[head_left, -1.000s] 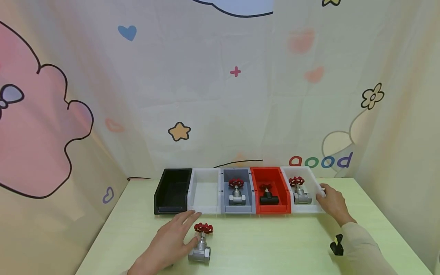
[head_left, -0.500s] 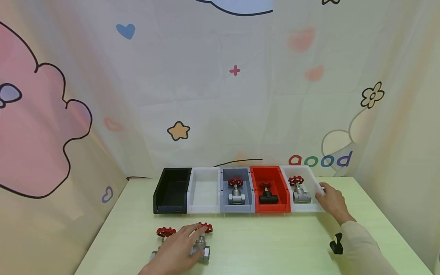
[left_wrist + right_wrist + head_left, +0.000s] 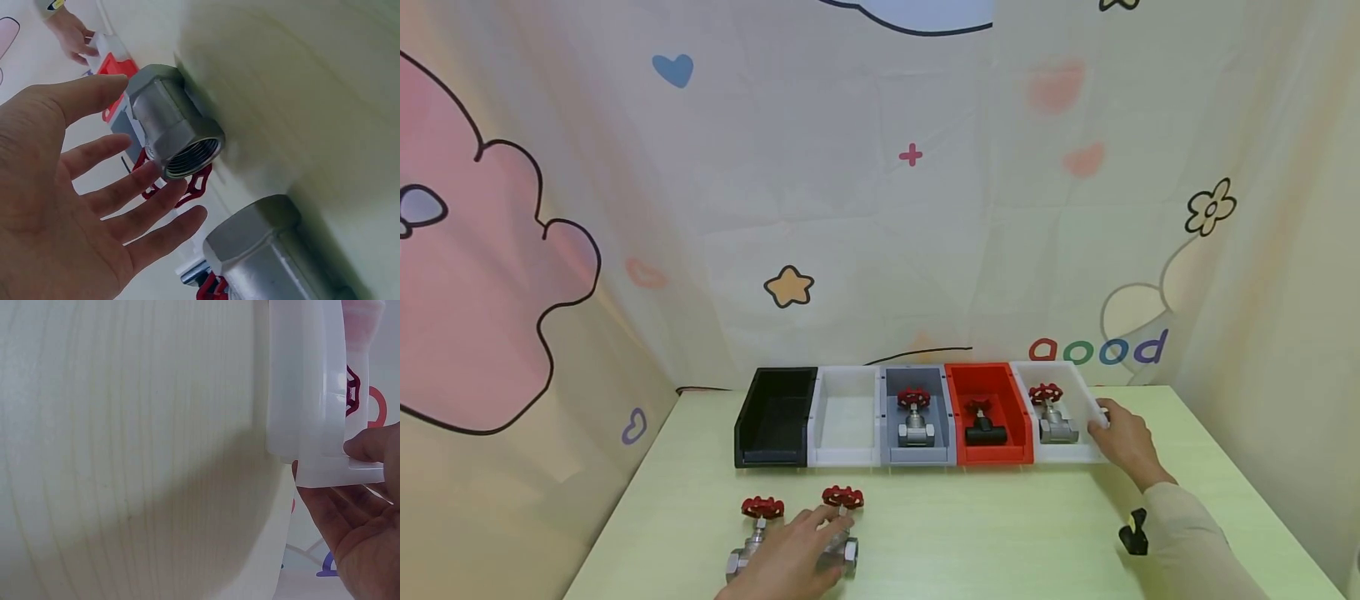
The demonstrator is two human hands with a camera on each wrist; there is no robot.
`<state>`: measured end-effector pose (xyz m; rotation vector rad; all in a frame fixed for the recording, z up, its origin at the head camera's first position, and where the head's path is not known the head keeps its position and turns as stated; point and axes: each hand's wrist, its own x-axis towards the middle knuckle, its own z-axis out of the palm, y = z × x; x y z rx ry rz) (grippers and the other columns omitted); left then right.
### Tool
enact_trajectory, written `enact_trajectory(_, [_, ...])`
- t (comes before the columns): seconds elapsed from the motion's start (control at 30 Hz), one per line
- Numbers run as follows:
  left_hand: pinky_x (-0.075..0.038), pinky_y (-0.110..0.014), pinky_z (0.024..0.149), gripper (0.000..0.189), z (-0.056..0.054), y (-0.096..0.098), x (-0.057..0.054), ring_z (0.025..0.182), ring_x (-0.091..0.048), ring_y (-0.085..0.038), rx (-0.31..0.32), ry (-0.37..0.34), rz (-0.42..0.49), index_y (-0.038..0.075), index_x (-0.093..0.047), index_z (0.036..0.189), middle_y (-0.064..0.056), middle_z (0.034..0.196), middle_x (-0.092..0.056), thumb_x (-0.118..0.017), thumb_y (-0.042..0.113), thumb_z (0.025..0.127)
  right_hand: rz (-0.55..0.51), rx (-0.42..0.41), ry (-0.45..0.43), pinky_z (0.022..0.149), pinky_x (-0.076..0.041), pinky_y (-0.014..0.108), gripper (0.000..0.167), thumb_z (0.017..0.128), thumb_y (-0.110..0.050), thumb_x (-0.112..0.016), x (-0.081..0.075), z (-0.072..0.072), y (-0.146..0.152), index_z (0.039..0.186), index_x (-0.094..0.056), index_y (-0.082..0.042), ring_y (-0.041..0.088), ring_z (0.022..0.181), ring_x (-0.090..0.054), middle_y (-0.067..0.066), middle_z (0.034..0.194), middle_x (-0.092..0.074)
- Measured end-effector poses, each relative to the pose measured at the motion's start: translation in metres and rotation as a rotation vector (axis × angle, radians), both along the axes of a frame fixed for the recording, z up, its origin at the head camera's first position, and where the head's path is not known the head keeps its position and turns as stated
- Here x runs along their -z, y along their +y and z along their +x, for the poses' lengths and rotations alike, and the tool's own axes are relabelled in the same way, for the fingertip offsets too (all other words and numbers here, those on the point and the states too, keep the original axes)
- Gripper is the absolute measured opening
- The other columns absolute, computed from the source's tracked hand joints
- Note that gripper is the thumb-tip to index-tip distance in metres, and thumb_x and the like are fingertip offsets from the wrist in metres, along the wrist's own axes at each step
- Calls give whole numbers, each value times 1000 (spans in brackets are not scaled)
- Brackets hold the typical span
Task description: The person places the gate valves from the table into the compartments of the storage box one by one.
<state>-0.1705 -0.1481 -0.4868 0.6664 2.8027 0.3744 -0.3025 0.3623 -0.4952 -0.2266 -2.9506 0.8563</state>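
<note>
Two silver gate valves with red handwheels stand side by side on the table. My left hand [image 3: 801, 552] is at the right gate valve [image 3: 844, 498], partly covering its body. In the left wrist view, the fingers and thumb are spread beside that valve's threaded body [image 3: 169, 119]. The left gate valve [image 3: 760, 510] stands close by, partly behind the hand. My right hand [image 3: 1126, 442] pinches the right wall of the rightmost white bin [image 3: 1090, 412], thumb inside and fingers outside in the right wrist view. A silver valve [image 3: 1057, 427] sits in this bin.
Bins stand in a joined row: black [image 3: 775, 417], white [image 3: 847, 417], grey [image 3: 917, 456] and red [image 3: 992, 457] beside the gripped one. The grey bin holds a silver valve [image 3: 916, 429], the red one a black valve [image 3: 985, 432]. A patterned curtain [image 3: 865, 250] hangs behind.
My left hand has moved down and slightly right, from above the table to the right gate valve, uncovering the left gate valve. My right hand stays on the white bin.
</note>
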Motion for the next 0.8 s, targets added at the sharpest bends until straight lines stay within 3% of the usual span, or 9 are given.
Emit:
enact_trajectory(0.4, [-50,-59,89,54,-5,-1,8,116,-59,-31,-22,-79,8,33,-58,136,-9,138,-56,-73,40,84,-2,7,-2,86,-51,58,54,95,-15,-52,-1,0,0,141,-37,10,50,106,-58,39,130,-51])
enact_trajectory(0.8, [-51,-52,93,50,-8,7,13,119,-58,-29,-22,-90,32,30,-63,128,-12,137,-57,-77,26,81,9,-3,26,82,-51,56,53,95,-15,-51,2,0,0,139,-39,11,50,105,-59,39,128,-53])
